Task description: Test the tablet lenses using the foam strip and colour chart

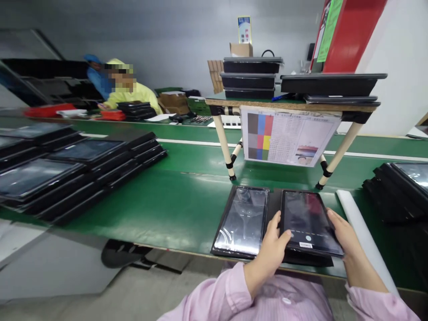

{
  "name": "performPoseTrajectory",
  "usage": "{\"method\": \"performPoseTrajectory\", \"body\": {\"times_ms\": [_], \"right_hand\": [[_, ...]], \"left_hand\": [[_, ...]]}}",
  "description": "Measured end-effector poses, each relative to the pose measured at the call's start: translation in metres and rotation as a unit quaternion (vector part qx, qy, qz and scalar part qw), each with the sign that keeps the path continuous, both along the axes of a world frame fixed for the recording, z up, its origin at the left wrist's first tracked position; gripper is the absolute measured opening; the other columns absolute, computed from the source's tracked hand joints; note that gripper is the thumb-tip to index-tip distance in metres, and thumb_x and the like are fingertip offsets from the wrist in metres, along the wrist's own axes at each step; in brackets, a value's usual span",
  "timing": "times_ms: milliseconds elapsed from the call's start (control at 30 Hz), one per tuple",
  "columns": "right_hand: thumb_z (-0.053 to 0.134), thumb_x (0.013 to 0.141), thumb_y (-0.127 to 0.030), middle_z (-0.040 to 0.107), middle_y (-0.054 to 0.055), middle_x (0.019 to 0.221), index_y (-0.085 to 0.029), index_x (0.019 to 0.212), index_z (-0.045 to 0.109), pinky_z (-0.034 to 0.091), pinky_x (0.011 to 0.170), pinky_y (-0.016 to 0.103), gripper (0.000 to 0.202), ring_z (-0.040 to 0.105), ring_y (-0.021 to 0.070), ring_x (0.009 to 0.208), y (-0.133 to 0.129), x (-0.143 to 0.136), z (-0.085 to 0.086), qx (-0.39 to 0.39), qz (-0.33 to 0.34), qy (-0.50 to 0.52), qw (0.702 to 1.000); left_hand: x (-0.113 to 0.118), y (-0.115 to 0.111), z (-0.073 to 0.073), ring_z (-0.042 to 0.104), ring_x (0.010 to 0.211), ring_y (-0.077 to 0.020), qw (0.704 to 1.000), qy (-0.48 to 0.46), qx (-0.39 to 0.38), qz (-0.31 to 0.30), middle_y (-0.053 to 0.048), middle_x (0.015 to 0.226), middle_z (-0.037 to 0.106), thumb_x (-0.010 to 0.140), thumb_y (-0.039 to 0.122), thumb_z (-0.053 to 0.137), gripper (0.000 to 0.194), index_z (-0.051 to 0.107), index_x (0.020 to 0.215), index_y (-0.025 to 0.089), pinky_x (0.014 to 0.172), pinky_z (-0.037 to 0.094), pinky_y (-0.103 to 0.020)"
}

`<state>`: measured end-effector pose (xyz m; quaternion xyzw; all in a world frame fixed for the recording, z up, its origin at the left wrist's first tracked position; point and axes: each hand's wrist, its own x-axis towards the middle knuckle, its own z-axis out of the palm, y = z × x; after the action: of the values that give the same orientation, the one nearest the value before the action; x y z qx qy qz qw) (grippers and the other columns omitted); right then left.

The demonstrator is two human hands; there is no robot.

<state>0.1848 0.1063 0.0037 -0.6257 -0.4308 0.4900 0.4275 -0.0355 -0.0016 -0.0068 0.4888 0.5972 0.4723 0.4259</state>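
Note:
A black tablet (309,218) with a lit screen and a small white label lies tilted between my two hands, over a black tray at the bench's front edge. My left hand (272,247) grips its left edge, thumb on the screen's lower left corner. Around the right edge is my right hand (344,232), its thumb near the frame and its other fingers partly hidden. Just left of it, a second tablet (245,218), dark and covered in glossy film, rests in the same black tray.
Stacked trays of tablets (83,151) stand at the left, with another stack (397,191) at the right. A small raised shelf (290,104) carrying boxes stands ahead. A white foam strip (364,236) lies right. People sit across the green bench (150,200).

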Motion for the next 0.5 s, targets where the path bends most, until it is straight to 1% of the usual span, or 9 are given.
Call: {"method": "performPoseTrajectory", "body": {"times_ms": [33,100,167,233,300,367,433,467,500], "right_hand": [[0.072,0.085,-0.068,0.076,0.015,0.135,-0.019,0.149,0.066,0.061,0.109,0.053,0.08,0.071,0.0389,0.13,-0.006,-0.01,0.005,0.014,-0.001,0.011,1.0],[0.075,0.082,-0.07,0.069,0.017,0.147,-0.018,0.158,0.055,0.057,0.114,0.054,0.094,0.065,0.039,0.138,-0.022,-0.031,0.012,0.072,-0.001,0.03,0.997],[0.079,0.081,-0.068,0.055,0.016,0.162,-0.021,0.165,0.044,0.053,0.118,0.055,0.103,0.057,0.038,0.148,-0.04,-0.052,0.02,0.162,0.005,0.058,0.985],[0.081,0.083,-0.063,0.047,0.014,0.168,-0.025,0.166,0.043,0.05,0.122,0.055,0.098,0.051,0.0357,0.153,-0.053,-0.071,0.028,0.256,0.024,0.087,0.962],[0.076,0.089,-0.063,0.052,0.011,0.166,-0.028,0.159,0.052,0.046,0.125,0.055,0.082,0.051,0.0332,0.153,-0.056,-0.086,0.039,0.314,0.042,0.123,0.941],[0.061,0.096,-0.072,0.064,0.009,0.154,-0.028,0.148,0.064,0.047,0.124,0.055,0.068,0.056,0.0316,0.15,-0.05,-0.098,0.051,0.302,0.078,0.171,0.934],[0.046,0.096,-0.084,0.077,0.009,0.135,-0.027,0.131,0.074,0.054,0.118,0.055,0.073,0.063,0.0322,0.142,-0.04,-0.108,0.062,0.237,0.146,0.221,0.935],[0.042,0.093,-0.089,0.081,0.01,0.125,-0.027,0.122,0.078,0.058,0.114,0.055,0.077,0.067,0.033,0.137,-0.035,-0.112,0.067,0.199,0.182,0.24,0.933],[0.044,0.089,-0.093,0.083,0.009,0.115,-0.027,0.114,0.08,0.06,0.111,0.055,0.08,0.07,0.034,0.133,-0.031,-0.116,0.072,0.168,0.21,0.253,0.93]], "left_hand": [[-0.006,0.0,0.004,0.05,0.153,-0.0327,1.0,-0.005,0.01,0.013,-0.024,0.17,0.041,0.102,0.038,0.051,0.071,0.034,0.167,0.017,0.124,0.044,-0.05],[-0.021,-0.003,0.015,0.04,0.159,-0.0339,0.998,-0.02,0.04,0.046,-0.022,0.17,0.041,0.099,0.045,0.059,0.074,0.039,0.165,0.019,0.13,0.034,-0.052],[-0.038,-0.01,0.027,0.042,0.157,-0.0349,0.993,-0.036,0.078,0.083,-0.02,0.167,0.045,0.096,0.054,0.064,0.08,0.038,0.164,0.021,0.13,0.034,-0.053],[-0.053,-0.021,0.04,0.044,0.156,-0.0366,0.986,-0.028,0.121,0.111,-0.02,0.166,0.047,0.093,0.059,0.069,0.088,0.037,0.165,0.022,0.129,0.036,-0.055],[-0.064,-0.031,0.049,0.042,0.157,-0.0379,0.978,0.005,0.17,0.119,-0.019,0.168,0.044,0.09,0.059,0.073,0.092,0.036,0.166,0.023,0.13,0.035,-0.056],[-0.071,-0.039,0.054,0.042,0.157,-0.0384,0.966,0.045,0.218,0.13,-0.019,0.17,0.042,0.089,0.057,0.077,0.095,0.034,0.167,0.024,0.13,0.035,-0.055],[-0.075,-0.043,0.056,0.043,0.157,-0.0393,0.952,0.099,0.246,0.153,-0.02,0.17,0.041,0.086,0.055,0.081,0.102,0.03,0.169,0.024,0.129,0.035,-0.056],[-0.077,-0.044,0.056,0.042,0.156,-0.0402,0.944,0.133,0.252,0.167,-0.021,0.17,0.04,0.083,0.055,0.083,0.107,0.027,0.169,0.024,0.128,0.035,-0.058],[-0.078,-0.044,0.056,0.042,0.156,-0.0412,0.936,0.167,0.253,0.18,-0.022,0.169,0.04,0.081,0.056,0.085,0.112,0.025,0.17,0.024,0.128,0.036,-0.059]]}}
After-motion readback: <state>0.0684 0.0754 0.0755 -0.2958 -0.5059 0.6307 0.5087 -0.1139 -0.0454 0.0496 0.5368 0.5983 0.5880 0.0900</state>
